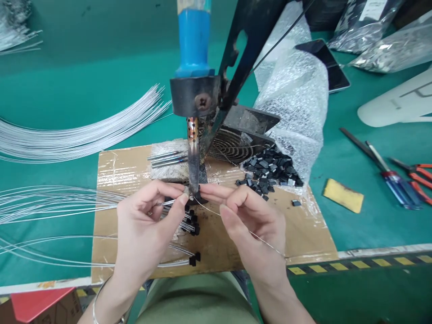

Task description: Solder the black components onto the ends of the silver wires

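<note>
A soldering iron (193, 40) with a blue handle is clamped tip-down in a black stand, its tip (193, 173) between my fingertips. Just left of the tip, my left hand (151, 225) pinches a white cable (165, 203) by its end. My right hand (254, 220) is closed around a thin solder wire (207, 208), which curves to the tip and trails past the palm. The fingertips of my right hand touch a small dark part beside the tip, mostly hidden. Below my left hand lie cables with black connectors (193, 225) on their ends.
Cardboard (303, 234) covers the work spot. Black pieces (270, 166) spill from a bubble-wrap bag (300, 103) at right. White cables (84, 135) lie left. A yellow sponge (343, 195), screwdriver (401, 189) and orange-handled pliers (420, 175) lie far right. The stand's arm (249, 40) slants overhead.
</note>
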`<state>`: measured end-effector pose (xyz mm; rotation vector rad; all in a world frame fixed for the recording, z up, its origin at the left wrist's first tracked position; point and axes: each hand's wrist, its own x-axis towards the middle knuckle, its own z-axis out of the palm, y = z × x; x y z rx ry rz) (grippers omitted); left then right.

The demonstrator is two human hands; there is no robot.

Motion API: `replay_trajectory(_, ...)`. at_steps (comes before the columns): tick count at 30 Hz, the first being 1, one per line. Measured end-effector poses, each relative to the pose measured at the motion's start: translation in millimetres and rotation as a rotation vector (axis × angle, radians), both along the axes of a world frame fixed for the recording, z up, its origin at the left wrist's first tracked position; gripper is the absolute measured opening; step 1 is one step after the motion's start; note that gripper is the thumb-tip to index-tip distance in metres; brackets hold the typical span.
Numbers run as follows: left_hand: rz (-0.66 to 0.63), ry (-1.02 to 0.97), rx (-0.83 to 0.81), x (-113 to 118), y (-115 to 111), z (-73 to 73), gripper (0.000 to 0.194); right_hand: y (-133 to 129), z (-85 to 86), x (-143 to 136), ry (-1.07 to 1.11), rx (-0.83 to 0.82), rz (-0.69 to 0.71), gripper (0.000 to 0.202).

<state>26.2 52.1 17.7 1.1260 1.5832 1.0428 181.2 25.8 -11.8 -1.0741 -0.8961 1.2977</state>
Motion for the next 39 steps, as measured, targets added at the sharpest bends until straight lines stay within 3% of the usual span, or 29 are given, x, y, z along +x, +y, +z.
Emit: replay_trajectory(39, -0.016, -0.009, 0.018, 0.1, 0.3, -0.6, 0.015, -2.2, -0.9, -0.9, -0.025, -0.019, -0.008, 0.022)
